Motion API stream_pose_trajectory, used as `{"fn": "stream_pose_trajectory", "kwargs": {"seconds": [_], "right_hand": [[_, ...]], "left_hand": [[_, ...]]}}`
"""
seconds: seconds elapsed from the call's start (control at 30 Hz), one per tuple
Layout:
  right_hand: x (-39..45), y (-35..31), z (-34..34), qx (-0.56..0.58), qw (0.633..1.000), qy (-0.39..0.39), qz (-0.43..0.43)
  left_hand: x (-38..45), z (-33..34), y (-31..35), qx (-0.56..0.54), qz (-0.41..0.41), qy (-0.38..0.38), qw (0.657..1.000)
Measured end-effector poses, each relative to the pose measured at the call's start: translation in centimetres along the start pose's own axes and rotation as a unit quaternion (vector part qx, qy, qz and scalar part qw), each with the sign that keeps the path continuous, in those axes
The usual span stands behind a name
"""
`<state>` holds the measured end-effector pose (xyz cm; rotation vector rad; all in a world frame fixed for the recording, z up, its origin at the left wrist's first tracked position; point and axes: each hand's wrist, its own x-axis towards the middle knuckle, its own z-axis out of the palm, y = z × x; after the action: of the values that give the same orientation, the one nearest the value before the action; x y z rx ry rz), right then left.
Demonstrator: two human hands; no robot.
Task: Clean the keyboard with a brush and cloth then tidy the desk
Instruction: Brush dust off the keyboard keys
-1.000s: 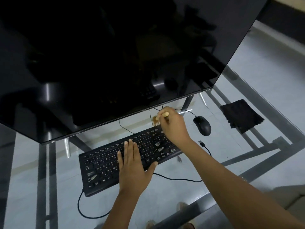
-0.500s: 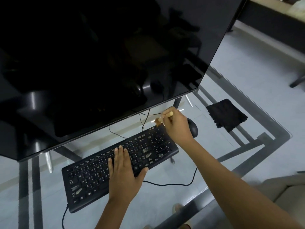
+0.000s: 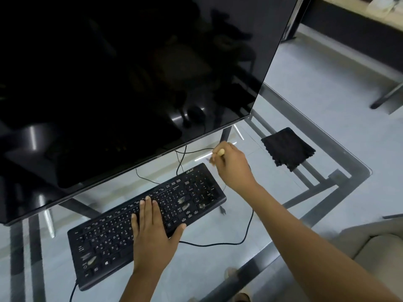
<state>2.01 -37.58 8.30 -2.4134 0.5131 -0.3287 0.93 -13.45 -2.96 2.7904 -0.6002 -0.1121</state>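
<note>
While left hand (image 3: 150, 232) flattens keyboard (image 3: 109, 240), right hand (image 3: 234, 168) grips brush (image 3: 219, 152)

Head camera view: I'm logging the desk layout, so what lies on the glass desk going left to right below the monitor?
Keyboard → left hand flat on its keys → right hand gripping the brush → black cloth.

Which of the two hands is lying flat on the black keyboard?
The left hand, palm down on the black keyboard; the right hand is fisted around a pale wooden brush handle beyond its far end.
</note>
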Motion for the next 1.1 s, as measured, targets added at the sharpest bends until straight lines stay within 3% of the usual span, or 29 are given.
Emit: {"fn": "stream_pose_trajectory", "kwargs": {"seconds": [0.13,0.27,0.4,0.47,0.53,0.67,0.73,0.8,0.93,1.03,1.1], "right_hand": [[-0.7,0.2,-0.2,-0.052,0.991,-0.124,0.000],[-0.9,0.5,-0.5,-0.005,1.000,-0.027,0.001],[-0.9,0.2,-0.7,-0.035,0.991,-0.129,-0.007],[-1.0,0.4,-0.4,-0.059,0.994,-0.093,-0.017],[-1.0,0.5,-0.7,-0.007,0.999,-0.045,0.001],[-0.9,0.5,-0.5,-0.029,0.991,-0.134,-0.001],[-1.1,0.5,-0.2,-0.050,0.994,-0.100,-0.009],[-1.1,0.6,-0.3,0.007,0.999,-0.033,0.008],[-0.9,0.0,0.3,0.046,0.995,-0.091,-0.002],[-0.5,0.0,1.3,0.078,0.996,-0.022,-0.021],[-0.1,-0.6,1.7,0.128,0.992,-0.015,-0.015]], "left_hand": [[0.1,0.0,0.0,-0.002,-0.003,0.000,1.000],[0.1,0.0,0.1,-0.001,-0.002,-0.003,1.000],[0.0,0.1,-0.2,0.004,0.001,-0.005,1.000],[0.0,0.2,-0.1,0.005,0.000,-0.005,1.000],[0.0,0.2,0.0,0.007,0.000,-0.003,1.000],[0.1,0.2,-0.1,0.003,-0.001,0.006,1.000],[0.0,0.2,-0.1,0.004,0.000,0.008,1.000],[0.0,0.2,0.0,0.006,0.001,0.006,1.000],[0.0,0.2,-0.2,0.009,0.005,0.004,1.000],[-0.2,0.1,-0.1,0.008,0.005,0.005,1.000],[-0.6,-0.2,-0.2,0.004,0.001,0.019,1.000]]}}
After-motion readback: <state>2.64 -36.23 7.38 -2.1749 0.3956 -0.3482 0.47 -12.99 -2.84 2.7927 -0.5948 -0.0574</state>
